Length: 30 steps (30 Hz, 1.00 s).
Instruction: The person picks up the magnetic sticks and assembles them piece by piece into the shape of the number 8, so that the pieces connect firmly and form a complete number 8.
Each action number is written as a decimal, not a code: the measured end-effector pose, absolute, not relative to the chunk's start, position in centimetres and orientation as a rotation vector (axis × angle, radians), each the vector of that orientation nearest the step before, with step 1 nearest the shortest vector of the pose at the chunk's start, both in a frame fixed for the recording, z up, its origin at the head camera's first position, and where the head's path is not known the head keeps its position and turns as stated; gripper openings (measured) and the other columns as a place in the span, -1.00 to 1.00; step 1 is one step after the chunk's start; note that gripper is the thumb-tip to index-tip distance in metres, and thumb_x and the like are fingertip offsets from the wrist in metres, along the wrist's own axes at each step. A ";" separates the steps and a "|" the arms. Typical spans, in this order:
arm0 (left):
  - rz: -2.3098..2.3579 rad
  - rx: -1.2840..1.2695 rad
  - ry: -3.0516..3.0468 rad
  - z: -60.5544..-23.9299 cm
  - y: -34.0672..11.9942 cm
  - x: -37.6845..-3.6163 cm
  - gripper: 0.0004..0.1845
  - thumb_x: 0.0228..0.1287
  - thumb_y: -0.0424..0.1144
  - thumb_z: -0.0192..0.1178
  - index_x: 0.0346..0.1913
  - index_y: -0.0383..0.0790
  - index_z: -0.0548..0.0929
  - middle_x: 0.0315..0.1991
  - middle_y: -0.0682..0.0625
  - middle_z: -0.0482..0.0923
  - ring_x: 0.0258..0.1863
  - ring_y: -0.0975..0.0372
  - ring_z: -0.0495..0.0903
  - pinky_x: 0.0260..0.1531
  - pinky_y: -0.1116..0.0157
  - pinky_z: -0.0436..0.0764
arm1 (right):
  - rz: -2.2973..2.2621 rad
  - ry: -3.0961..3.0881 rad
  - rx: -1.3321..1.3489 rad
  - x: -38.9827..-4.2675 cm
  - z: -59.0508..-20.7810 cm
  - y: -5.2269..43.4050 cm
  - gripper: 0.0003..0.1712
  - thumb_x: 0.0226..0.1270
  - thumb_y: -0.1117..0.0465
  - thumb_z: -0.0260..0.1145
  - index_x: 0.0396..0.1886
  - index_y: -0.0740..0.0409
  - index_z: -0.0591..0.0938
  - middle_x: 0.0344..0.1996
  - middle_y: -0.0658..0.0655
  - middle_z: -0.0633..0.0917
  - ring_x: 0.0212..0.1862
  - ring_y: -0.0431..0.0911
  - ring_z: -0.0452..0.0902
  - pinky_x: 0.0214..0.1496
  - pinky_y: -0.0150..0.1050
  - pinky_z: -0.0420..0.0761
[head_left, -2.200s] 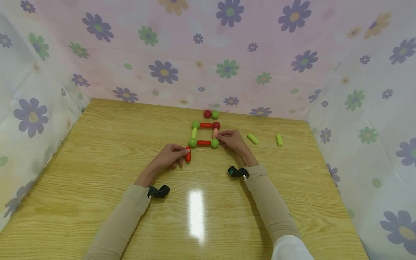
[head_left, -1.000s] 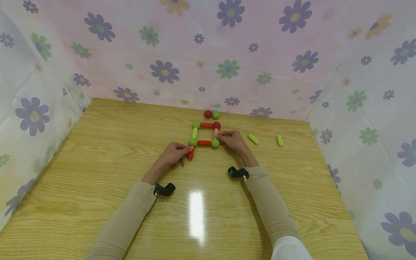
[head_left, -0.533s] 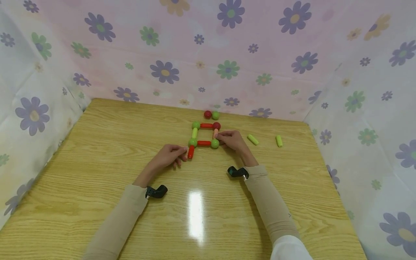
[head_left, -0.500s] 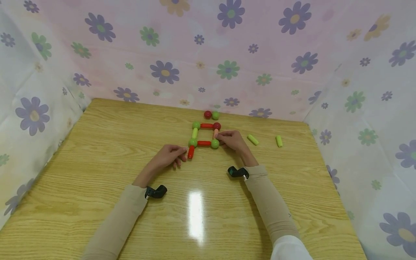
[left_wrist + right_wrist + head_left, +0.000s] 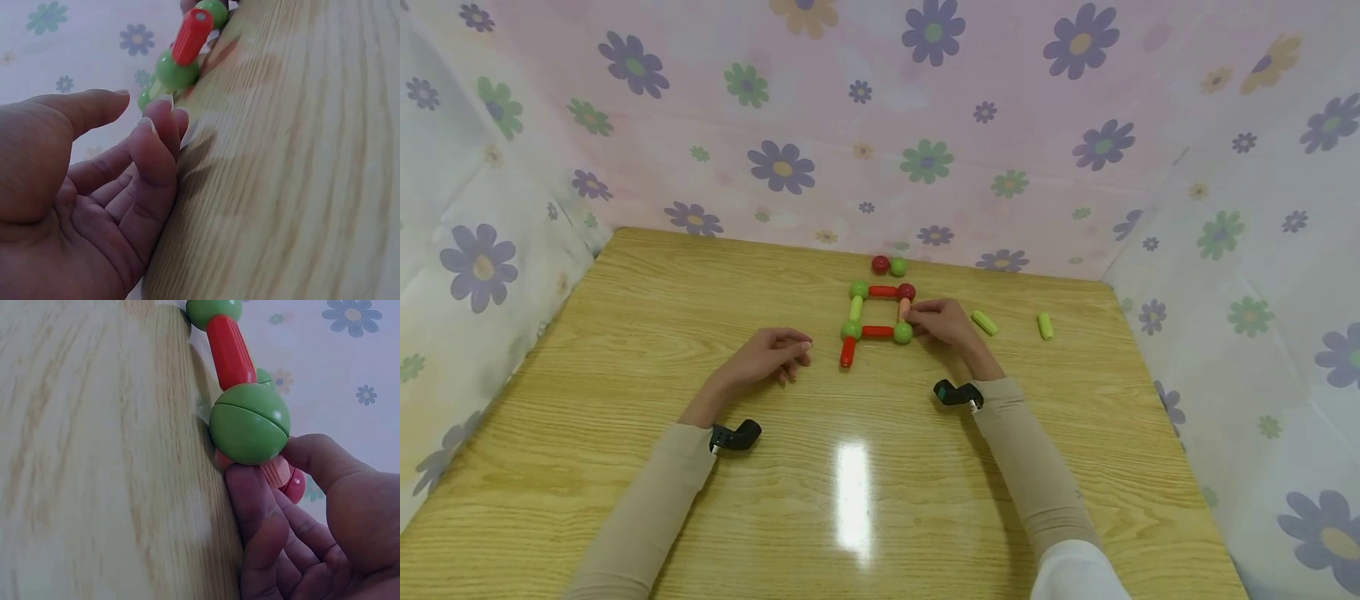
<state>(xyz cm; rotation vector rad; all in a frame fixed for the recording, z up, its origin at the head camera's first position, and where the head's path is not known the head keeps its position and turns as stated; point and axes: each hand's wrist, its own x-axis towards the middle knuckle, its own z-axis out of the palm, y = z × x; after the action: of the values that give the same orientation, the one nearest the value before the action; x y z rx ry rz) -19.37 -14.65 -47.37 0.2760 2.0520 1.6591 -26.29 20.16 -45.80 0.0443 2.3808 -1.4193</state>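
A square frame of toy rods and balls lies on the table. Its corners are green balls [image 5: 851,331] and one dark red ball [image 5: 906,292]. Red rods form the top [image 5: 883,292] and bottom [image 5: 877,332], with a yellow-green rod [image 5: 856,309] on the left. My right hand [image 5: 947,325] pinches the salmon rod [image 5: 905,307] on the right side, just behind the green corner ball [image 5: 250,424] in the right wrist view. Another red rod [image 5: 847,352] sticks out toward me from the lower left ball. My left hand [image 5: 767,354] is left of it, holding nothing, fingers loosely bent.
Behind the frame, a dark red ball [image 5: 880,265] and a green ball [image 5: 898,267] sit side by side. Two yellow-green rods [image 5: 984,322] lie apart to the right. Flowered cloth [image 5: 865,125] borders the wooden table [image 5: 587,367] at the back and sides.
My left hand brought the red rod to the lower left ball, let it go and drew back left. The frame has shifted slightly right, with my right hand still on the salmon rod.
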 end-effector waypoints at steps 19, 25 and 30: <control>1.852 0.340 2.225 -48.7 -11.7 -24.4 -0.66 0.58 -0.24 0.10 0.17 -0.45 0.56 -0.27 -0.28 0.64 -0.62 0.24 0.51 -0.59 0.36 0.58 | -1.381 2.439 -0.067 -26.4 -46.2 21.2 -0.43 0.45 -0.07 0.34 0.23 0.27 0.63 -0.03 0.29 0.77 -0.21 -0.13 0.72 -0.27 -0.33 0.68; 1.912 0.354 2.249 -48.8 -10.7 -26.3 -0.68 0.58 -0.25 0.10 0.17 -0.44 0.57 -0.30 -0.23 0.63 -0.68 0.27 0.48 -0.64 0.35 0.56 | -1.397 2.459 -0.086 -26.5 -46.4 20.9 -0.44 0.41 -0.05 0.39 0.18 0.29 0.65 -0.12 0.26 0.78 -0.29 -0.14 0.69 -0.31 -0.32 0.68; 1.961 0.341 2.230 -49.0 -9.9 -27.9 -0.65 0.57 -0.22 0.12 0.17 -0.45 0.57 -0.31 -0.22 0.61 -0.68 0.27 0.47 -0.66 0.36 0.54 | -1.412 2.460 -0.085 -26.6 -46.5 20.9 -0.46 0.42 -0.02 0.39 0.16 0.31 0.65 -0.19 0.22 0.79 -0.35 -0.18 0.67 -0.33 -0.32 0.68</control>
<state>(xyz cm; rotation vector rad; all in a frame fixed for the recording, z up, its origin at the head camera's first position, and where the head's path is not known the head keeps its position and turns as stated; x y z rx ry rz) -27.87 -9.88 -49.01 0.3408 2.2295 1.9614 -26.60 20.87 -46.52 -0.0853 2.4603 -1.4117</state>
